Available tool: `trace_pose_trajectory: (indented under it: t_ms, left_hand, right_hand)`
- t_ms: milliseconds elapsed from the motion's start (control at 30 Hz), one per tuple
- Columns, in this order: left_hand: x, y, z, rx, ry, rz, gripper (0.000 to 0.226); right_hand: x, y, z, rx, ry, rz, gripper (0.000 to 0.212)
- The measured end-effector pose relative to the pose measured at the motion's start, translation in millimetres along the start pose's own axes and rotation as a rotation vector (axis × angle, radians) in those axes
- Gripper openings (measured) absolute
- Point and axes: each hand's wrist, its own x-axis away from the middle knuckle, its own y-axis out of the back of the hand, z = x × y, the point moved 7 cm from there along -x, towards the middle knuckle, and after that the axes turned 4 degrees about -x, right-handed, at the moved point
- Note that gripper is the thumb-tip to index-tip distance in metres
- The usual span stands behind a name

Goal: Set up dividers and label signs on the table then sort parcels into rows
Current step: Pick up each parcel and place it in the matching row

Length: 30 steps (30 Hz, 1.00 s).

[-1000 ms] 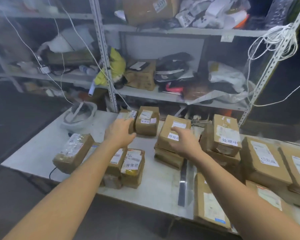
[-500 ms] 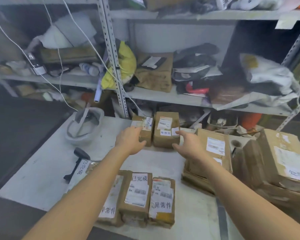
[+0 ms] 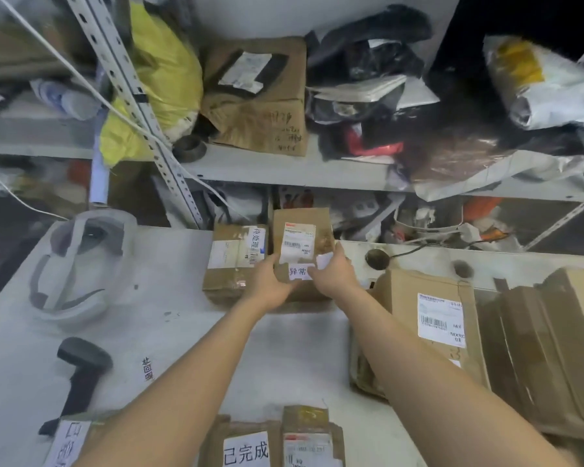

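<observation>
A small brown parcel (image 3: 300, 227) with a shipping label and a white paper sign on its front stands at the far edge of the white table (image 3: 169, 298). My left hand (image 3: 270, 284) grips its lower left side. Fingers of my right hand (image 3: 331, 274) lie on its lower right corner, over the sign. Touching it on the left is a second parcel (image 3: 230, 264) with a white label sign. Near the front edge lie parcels bearing signs, one (image 3: 246, 446) in the middle and another (image 3: 314, 436) beside it. A big box (image 3: 418, 318) sits right of my right arm.
A white helmet (image 3: 78, 267) and a black barcode scanner (image 3: 81, 369) lie on the table's left. More cardboard boxes (image 3: 547, 345) crowd the right side. A metal shelf rack (image 3: 284, 166) packed with bags and a box rises right behind the table.
Both hands moved forward from other boxes and closed on the small parcel at the back of the table. The view has moved closer to the shelf and table.
</observation>
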Motion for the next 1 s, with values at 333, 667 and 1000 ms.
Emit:
trace_pose_trajectory:
  t_ms: [333, 667, 1000]
  left_hand:
    - [-38.1, -4.4, 32.3, 0.052, -0.024, -0.021, 0.044]
    - [-22.8, -2.7, 35.1, 0.127, -0.134, 0.033, 0.055]
    - [-5.3, 27.8, 21.8, 0.230, -0.201, 0.010, 0.063]
  right_hand:
    - [-4.4, -10.5, -14.7, 0.015, -0.153, -0.142, 0.059]
    - [15.2, -31.7, -31.8, -0.152, -0.288, -0.165, 0.083]
    - [56.2, -12.2, -5.5, -0.361, -0.105, -0.224, 0.070]
